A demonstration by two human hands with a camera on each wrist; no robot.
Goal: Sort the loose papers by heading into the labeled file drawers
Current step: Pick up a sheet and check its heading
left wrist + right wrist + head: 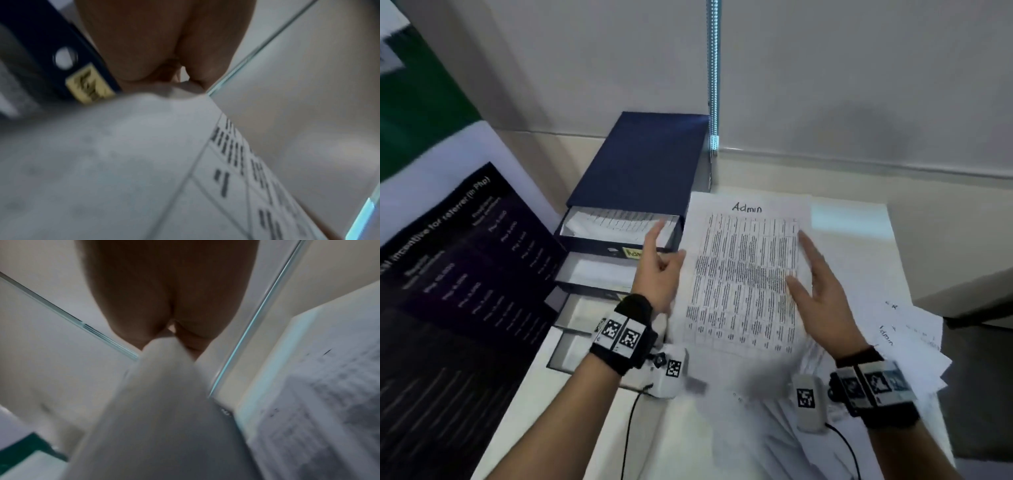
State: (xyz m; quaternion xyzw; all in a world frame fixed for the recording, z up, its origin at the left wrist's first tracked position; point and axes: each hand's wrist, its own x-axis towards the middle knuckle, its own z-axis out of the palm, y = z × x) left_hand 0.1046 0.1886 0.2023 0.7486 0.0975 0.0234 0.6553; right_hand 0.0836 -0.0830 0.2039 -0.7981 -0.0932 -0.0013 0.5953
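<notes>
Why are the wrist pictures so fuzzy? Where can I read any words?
Head view: sharpest, the Admin sheet heading is readable, corners smeared. Left wrist view: blurred, the yellow label unreadable. Right wrist view: blurriest, the sheet is a white smear.

Surroundings of the desk, seen from my head camera.
A dark poster (pixel 465 274) with pale print, partly reading "incentive for referrer", stands on my left. A ribbed metal conduit (pixel 713 68) runs down the pale wall (pixel 859 68) behind the white table (pixel 859 226).
</notes>
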